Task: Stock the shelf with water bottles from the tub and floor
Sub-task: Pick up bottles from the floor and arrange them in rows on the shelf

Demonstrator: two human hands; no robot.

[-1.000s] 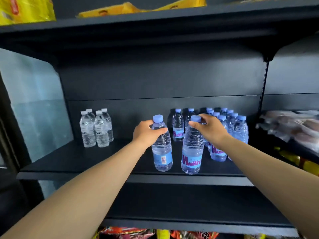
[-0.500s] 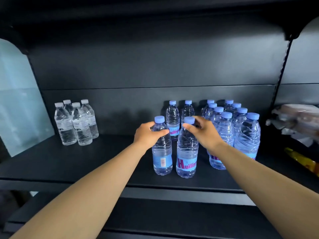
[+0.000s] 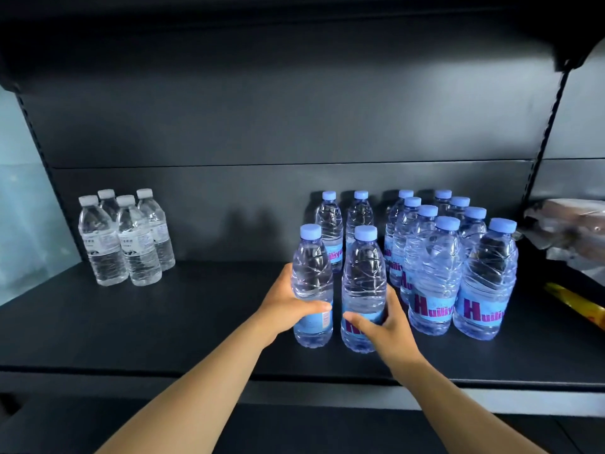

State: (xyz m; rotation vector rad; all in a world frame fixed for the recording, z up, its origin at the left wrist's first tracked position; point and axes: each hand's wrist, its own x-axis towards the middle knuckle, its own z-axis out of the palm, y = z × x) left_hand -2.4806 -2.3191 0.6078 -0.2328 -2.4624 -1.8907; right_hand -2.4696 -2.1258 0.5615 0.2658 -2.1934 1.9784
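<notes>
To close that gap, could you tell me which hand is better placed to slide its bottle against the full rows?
Probably the right hand: its bottle stands nearest the rows.

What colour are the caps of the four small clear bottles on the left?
White caps, seen in the head view.

Blue-capped water bottles (image 3: 433,276): twelve counted on the shelf (image 3: 163,322) — two near the front in the hands, two far behind them, eight packed in the group to the right.
White-capped water bottles (image 3: 136,244): four, clustered at the far left.
Hands: two, the left hand (image 3: 288,306) and the right hand (image 3: 384,326), one bottle each.
Wrapped packages (image 3: 569,227): at far right, number unclear.
Yellow packet (image 3: 576,304): one, at the right edge.
</notes>
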